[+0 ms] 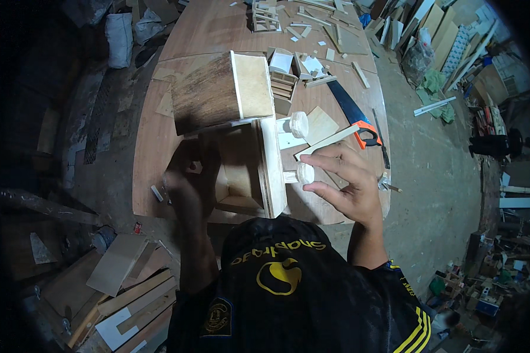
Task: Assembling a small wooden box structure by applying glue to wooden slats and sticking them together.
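A small wooden box (271, 176) lies on its side in front of me, its hollow inside facing left. A lid-like section with a dark-grained face (206, 94) and a pale side is at its far end. Two short pegs with round wooden ends stick out from its right side. My right hand (350, 182) pinches the nearer round wooden end (304, 173) between thumb and fingers. The farther round end (299, 125) stands free. My left hand (188, 176) is at the box's open left side, in deep shadow and blurred, so its fingers are hard to make out.
A handsaw (347, 106) with an orange and black handle lies right of the box, near a thin wood strip (327, 143) and a dark slim tool (381, 138). Small wooden pieces (282, 88) and offcuts cover the table's far part. Boards (123, 265) are stacked at lower left.
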Action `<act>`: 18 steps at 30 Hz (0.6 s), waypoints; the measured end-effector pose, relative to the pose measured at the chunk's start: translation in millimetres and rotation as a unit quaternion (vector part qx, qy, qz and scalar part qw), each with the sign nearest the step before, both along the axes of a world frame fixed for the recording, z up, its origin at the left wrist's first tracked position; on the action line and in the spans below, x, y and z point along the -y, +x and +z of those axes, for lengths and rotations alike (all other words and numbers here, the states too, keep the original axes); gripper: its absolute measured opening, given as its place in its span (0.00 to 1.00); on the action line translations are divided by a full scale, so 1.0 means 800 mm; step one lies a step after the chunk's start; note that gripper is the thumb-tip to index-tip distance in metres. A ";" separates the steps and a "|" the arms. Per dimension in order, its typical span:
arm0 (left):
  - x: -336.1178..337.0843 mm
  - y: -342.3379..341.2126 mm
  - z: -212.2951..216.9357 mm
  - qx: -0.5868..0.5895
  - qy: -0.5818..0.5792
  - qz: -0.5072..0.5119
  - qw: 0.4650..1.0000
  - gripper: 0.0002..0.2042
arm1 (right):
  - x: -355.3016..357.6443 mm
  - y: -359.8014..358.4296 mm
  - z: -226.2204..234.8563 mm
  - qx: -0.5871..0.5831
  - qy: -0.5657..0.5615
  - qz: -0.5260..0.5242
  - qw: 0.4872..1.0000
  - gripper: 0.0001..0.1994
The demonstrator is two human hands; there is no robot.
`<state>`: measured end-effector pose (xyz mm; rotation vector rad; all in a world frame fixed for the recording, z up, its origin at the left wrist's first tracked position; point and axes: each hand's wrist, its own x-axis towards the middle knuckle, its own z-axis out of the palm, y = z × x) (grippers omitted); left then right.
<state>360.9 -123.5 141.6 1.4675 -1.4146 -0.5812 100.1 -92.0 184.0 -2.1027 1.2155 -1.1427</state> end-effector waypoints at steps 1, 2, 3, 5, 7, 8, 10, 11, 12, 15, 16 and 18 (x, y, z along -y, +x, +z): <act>-0.001 0.001 0.000 -0.008 0.000 -0.001 1.000 0.09 | -0.001 -0.002 -0.002 -0.002 0.004 0.004 1.000 0.20; -0.001 0.001 -0.001 -0.016 0.000 -0.003 1.000 0.09 | -0.001 -0.004 -0.004 -0.004 0.009 0.008 1.000 0.20; -0.001 0.002 -0.001 -0.024 0.001 -0.005 1.000 0.09 | -0.001 -0.005 -0.005 -0.004 0.009 0.009 1.000 0.20; -0.002 0.003 -0.003 -0.041 0.001 -0.009 0.999 0.09 | 0.000 -0.007 -0.006 0.003 0.005 -0.003 1.000 0.20; -0.002 0.003 -0.004 -0.057 0.001 -0.015 0.998 0.08 | -0.001 -0.004 -0.003 0.029 0.006 -0.004 1.000 0.20; -0.002 0.003 -0.004 -0.066 0.002 -0.018 0.998 0.08 | -0.001 -0.002 -0.001 0.054 0.007 -0.006 0.998 0.20; -0.001 0.003 -0.007 -0.082 0.002 -0.024 0.996 0.08 | -0.001 0.005 0.003 0.047 0.012 0.010 0.999 0.20; 0.000 0.004 -0.008 -0.091 0.002 -0.028 0.995 0.08 | 0.000 0.006 0.004 0.040 0.017 0.027 0.999 0.20; 0.001 0.005 -0.010 -0.099 0.002 -0.031 0.995 0.08 | 0.000 0.006 0.002 0.039 0.016 0.027 0.999 0.20; 0.001 0.009 -0.009 -0.120 0.001 -0.032 0.992 0.07 | 0.003 0.004 0.000 0.018 -0.003 0.022 1.000 0.20; 0.000 0.011 -0.012 -0.129 0.002 -0.033 0.991 0.07 | 0.003 0.002 -0.002 0.001 0.000 0.021 1.000 0.21; -0.002 0.015 -0.018 -0.146 0.003 -0.032 0.989 0.07 | 0.005 0.001 -0.006 -0.017 0.004 0.023 1.000 0.22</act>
